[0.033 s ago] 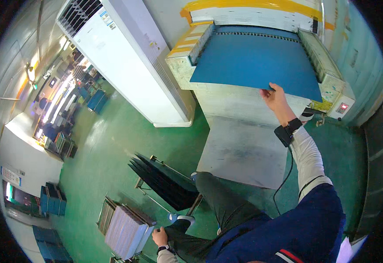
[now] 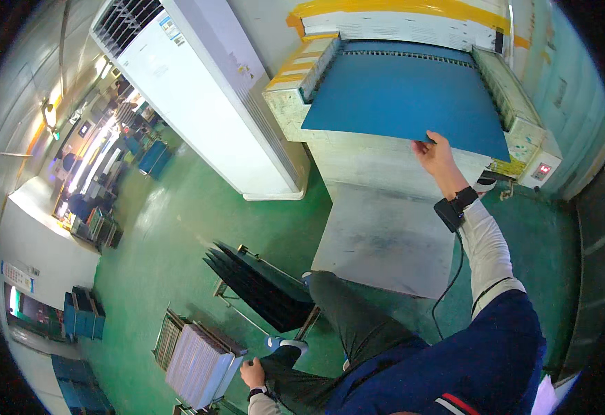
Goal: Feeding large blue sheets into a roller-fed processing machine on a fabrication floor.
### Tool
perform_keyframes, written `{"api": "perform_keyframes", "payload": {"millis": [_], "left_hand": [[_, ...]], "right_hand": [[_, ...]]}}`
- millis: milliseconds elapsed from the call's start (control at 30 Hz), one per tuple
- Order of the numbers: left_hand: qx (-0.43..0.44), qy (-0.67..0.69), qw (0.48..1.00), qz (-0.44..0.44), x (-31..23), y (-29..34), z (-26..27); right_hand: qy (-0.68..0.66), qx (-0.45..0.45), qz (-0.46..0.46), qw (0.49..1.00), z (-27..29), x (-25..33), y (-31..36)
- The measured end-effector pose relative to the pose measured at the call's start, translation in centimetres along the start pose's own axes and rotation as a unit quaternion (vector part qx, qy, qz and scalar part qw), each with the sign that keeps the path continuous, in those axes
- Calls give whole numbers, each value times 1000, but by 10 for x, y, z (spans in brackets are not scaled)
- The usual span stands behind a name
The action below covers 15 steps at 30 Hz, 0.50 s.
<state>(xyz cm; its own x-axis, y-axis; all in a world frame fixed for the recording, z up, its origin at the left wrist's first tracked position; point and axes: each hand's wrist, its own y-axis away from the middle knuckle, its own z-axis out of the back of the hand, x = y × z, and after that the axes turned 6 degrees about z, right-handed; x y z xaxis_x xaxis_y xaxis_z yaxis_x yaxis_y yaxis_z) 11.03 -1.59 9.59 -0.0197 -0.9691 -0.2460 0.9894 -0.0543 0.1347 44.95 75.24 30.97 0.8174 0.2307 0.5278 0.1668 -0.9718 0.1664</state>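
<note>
A wide blue sheet [image 2: 399,93] lies on the feed bed of a pale machine [image 2: 531,131], its near edge sticking out over the front. My right hand [image 2: 435,152] pinches that near edge, right of its middle, thumb and fingers closed on it. Low in the view, my left hand [image 2: 253,373] rests against my bent knee [image 2: 275,370], its fingers curled and nothing visible in them.
A tall white air conditioner [image 2: 226,104] stands left of the machine. Dark sheets [image 2: 261,287] lean in a metal rack near my feet, with a rack of pale panels [image 2: 202,366] beside it. A grey board [image 2: 385,242] slopes below the machine. A cable [image 2: 458,270] hangs from my right wrist.
</note>
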Motion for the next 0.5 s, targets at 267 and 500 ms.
{"api": "perform_keyframes", "payload": {"millis": [267,500], "left_hand": [[6,9,1000,22,-7,-4,8],[-8,-13,999,41,-30,4,15]], "right_hand": [[50,76,-56,994,-18,-27,24],[118,134,-223,958,26,-135,61]]}}
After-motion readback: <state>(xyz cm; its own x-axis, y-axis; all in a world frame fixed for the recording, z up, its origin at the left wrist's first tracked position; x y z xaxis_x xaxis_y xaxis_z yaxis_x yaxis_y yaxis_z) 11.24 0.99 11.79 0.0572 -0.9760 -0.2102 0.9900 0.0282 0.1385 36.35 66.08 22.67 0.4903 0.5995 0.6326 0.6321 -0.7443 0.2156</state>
